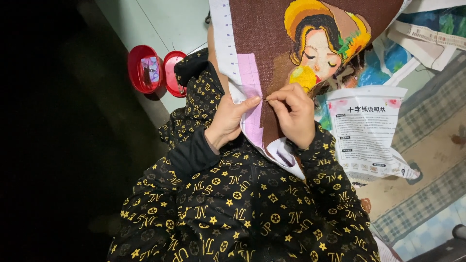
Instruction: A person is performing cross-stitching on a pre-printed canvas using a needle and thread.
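A cross-stitch canvas (264,43) lies over my lap, brown stitched ground with a figure in a yellow hat, and a pink gridded strip along its left side. My left hand (228,121) grips the canvas edge from below, thumb on top of the pink strip. My right hand (293,114) pinches a thin needle (265,100) at the boundary of pink and brown. Both sleeves are black with a yellow pattern.
An open red oval case (155,73) sits on the pale surface at the upper left. A printed instruction sheet in a plastic bag (366,131) lies to the right, over more fabric and a checked mat (427,145).
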